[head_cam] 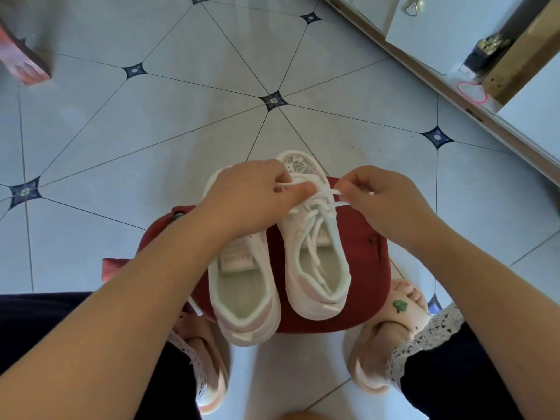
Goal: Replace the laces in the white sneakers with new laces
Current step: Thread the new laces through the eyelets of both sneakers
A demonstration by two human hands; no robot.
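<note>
A red stool point(366, 262) standing on the tiled floor point(181, 131) carries two white sneakers point(306, 280) side by side.

sneakers point(315, 262): white knit mesh, matt; laces point(312, 204): woven cloth; cushion point(363, 253): red fabric; floor point(181, 116): glossy tile

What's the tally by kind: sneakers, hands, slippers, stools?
White mesh sneakers: 2
Bare hands, both pinching the white flat lace: 2
Pink slip-on slippers: 2
Red cushioned stool: 1
Total: 7
</note>
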